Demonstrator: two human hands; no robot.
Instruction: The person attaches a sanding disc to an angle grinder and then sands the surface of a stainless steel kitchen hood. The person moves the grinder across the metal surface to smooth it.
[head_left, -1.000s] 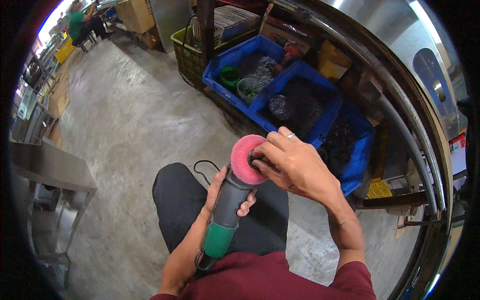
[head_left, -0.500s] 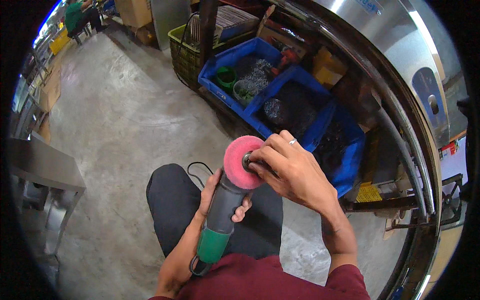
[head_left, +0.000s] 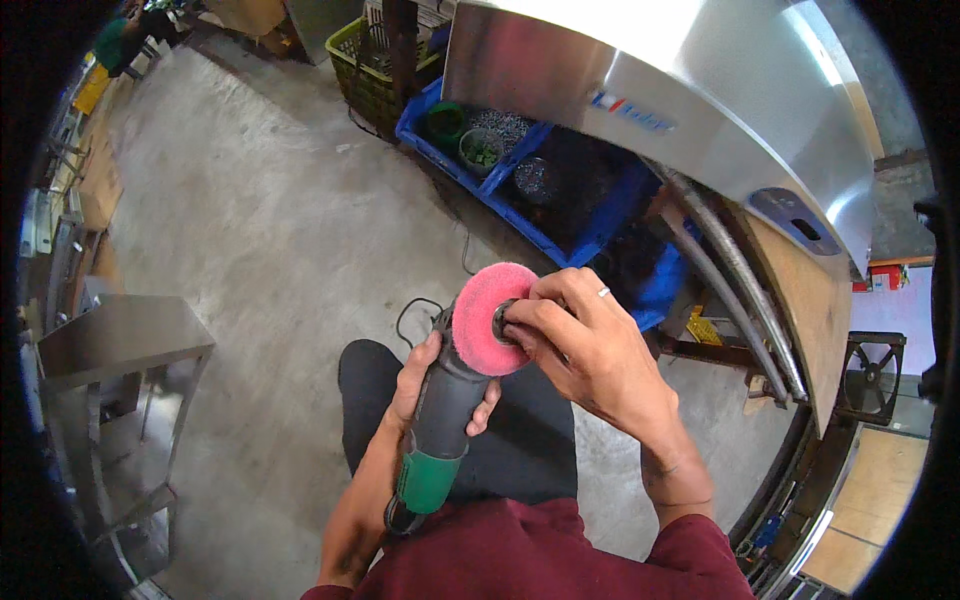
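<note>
Two hands on my feed: left hand (head_left: 411, 384) wraps the grinder (head_left: 440, 415), right hand (head_left: 592, 345) pinches its pink disc's (head_left: 478, 325) hub (head_left: 500, 322); long axis leans steeply, disc end uppermost, mid-frame.

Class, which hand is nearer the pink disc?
Right. The right hand is at the hub of the pink disc; the left hand grips the grinder below the disc.

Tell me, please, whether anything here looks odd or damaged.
Nothing stands out: the pink disc on the power tool in the left hand looks undamaged where visible, though the right hand partly covers its hub. Small bits lie beside the clear cup in a blue bin; I cannot tell if they spilled.
</note>
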